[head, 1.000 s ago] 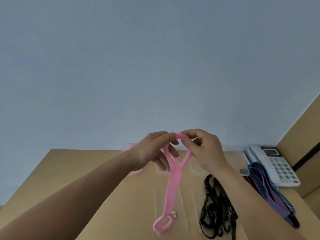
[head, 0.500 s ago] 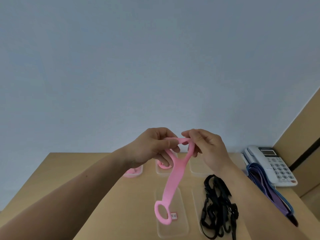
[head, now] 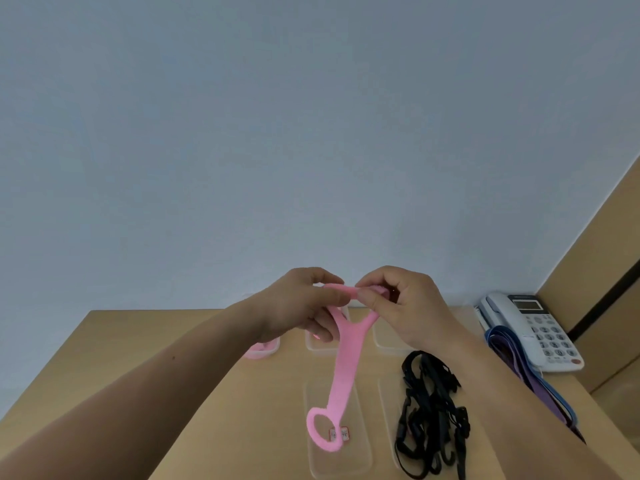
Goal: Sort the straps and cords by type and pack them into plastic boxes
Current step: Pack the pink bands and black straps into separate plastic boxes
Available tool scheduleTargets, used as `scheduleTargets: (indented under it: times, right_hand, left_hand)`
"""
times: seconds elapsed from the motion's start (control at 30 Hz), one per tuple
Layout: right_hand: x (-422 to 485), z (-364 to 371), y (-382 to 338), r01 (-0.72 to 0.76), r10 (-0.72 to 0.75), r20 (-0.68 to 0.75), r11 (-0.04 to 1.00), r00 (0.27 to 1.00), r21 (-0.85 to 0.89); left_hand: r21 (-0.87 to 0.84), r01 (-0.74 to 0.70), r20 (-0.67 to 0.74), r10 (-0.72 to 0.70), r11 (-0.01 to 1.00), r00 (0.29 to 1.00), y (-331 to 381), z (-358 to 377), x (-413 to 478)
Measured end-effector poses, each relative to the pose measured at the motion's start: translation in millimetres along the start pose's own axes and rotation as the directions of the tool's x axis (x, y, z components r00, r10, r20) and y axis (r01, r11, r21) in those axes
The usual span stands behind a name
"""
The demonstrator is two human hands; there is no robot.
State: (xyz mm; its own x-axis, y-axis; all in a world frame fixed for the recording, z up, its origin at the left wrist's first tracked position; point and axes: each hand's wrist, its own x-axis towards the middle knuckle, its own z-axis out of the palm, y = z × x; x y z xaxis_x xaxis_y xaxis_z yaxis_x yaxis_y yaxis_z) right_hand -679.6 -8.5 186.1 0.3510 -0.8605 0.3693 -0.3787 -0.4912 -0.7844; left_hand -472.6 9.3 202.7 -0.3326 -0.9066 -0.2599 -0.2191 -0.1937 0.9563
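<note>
Two hands meet above the wooden table (head: 145, 337), the left hand (head: 298, 303) and right hand (head: 412, 306) each pinching the upper loop of a pink strap (head: 344, 368) that dangles over a clear lid (head: 341, 455), their wrists partly hiding three plastic boxes (head: 386, 342) at the far edge.

Pink strap (head: 344, 372), black cords (head: 431, 415), purple-and-blue bands (head: 530, 372), tan table (head: 138, 344).
</note>
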Motion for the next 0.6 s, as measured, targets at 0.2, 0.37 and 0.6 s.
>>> scheduleTargets:
  times: [0.2, 0.37, 0.6]
  right_hand:
    - [-3, 2, -2, 0.246, -0.274, -0.046, 0.915, 0.961, -0.320]
    - [0, 0, -1, 0.401, -0.467, -0.033, 0.792, 0.884, -0.460]
    - [3, 6, 10, 0.416, -0.505, -0.064, 0.770, 0.861, -0.483]
  left_hand:
    - [-0.156, -0.006, -0.004, 0.005, 0.988, 1.000, 3, 2, 0]
    - [-0.239, -0.015, 0.010, 0.018, 0.971, 1.000, 4, 7, 2]
    - [-0.193, -0.069, -0.109, 0.048, 0.979, 0.993, 0, 4, 4]
